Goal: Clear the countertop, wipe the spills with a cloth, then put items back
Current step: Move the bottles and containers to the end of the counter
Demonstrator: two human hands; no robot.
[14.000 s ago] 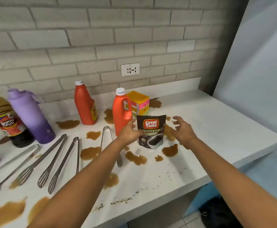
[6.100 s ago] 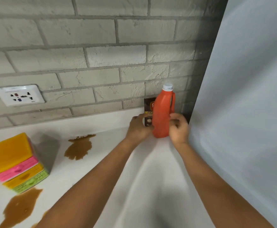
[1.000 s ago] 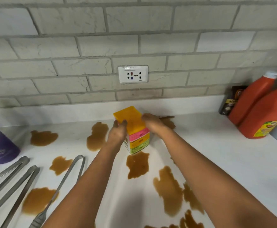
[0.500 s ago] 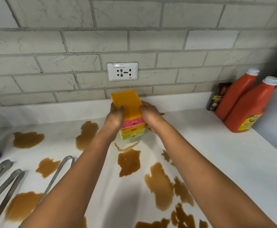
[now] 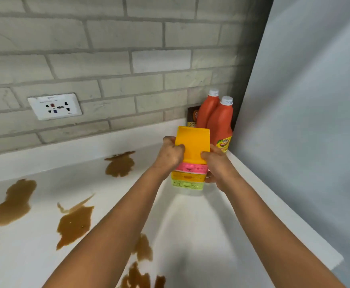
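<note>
Stacked container set [image 5: 190, 161], orange lid on top, then pink, orange and green tiers, is being held in the air above the white countertop [image 5: 201, 225], its underside apparently clear of the surface. Long axis is running top to bottom, tipped slightly so the lid faces the camera.

Left hand [image 5: 170, 154] is gripping the stack's left side, fingers curled over the lid edge. Right hand [image 5: 216, 165] is gripping the right side and reaching lower, toward the base. Both are equally close; the stack is sitting squarely between them.

Ahead and slightly right, two red bottles [image 5: 217, 119] and a dark pouch [image 5: 192, 117] are standing in the corner by the grey panel [image 5: 305, 100]. Likely set-down spot: bare counter just in front of them.

Brown spills [image 5: 74, 223] are lying to the left, unwiped. Wall socket [image 5: 54, 106] is behind.
</note>
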